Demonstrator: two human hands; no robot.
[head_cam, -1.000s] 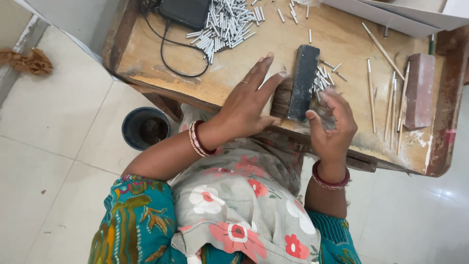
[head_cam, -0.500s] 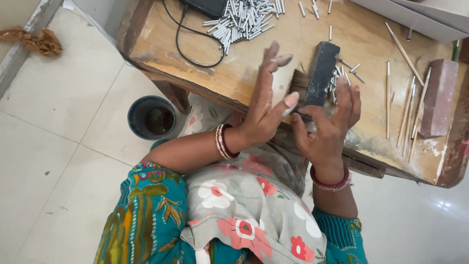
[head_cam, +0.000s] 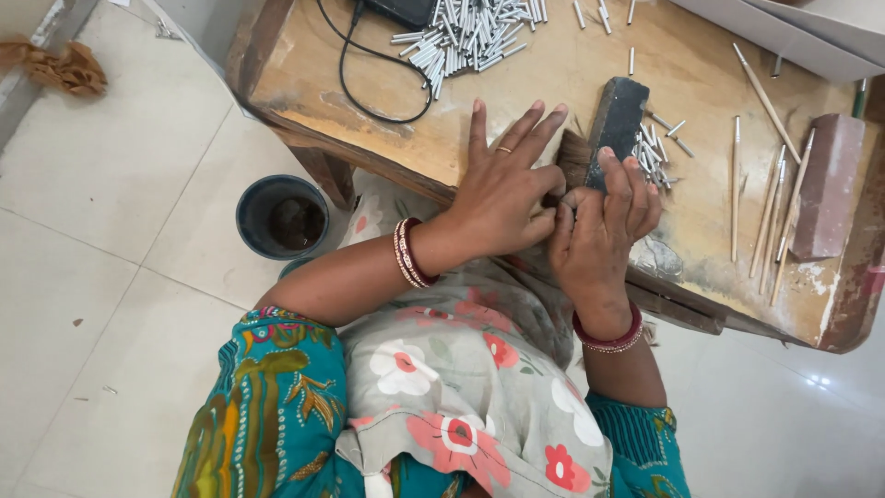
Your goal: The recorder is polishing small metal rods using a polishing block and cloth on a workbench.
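Since half a second ago, our left hand (head_cam: 502, 189) has dropped flat, fingers spread, onto the worn wooden workbench (head_cam: 304, 88) edge. Our right hand (head_cam: 604, 221) curls beside it, touching; whether it grips anything we cannot tell. Dark rectangular block (head_cam: 616, 120): just above the right fingers. Loose short silver metal pins (head_cam: 656, 148): beside the block. Thin wooden sticks (head_cam: 770, 198): further right.

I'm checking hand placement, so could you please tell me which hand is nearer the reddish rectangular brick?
Right. The right hand lies nearer the reddish rectangular brick; the left hand sits farther away, beyond it.
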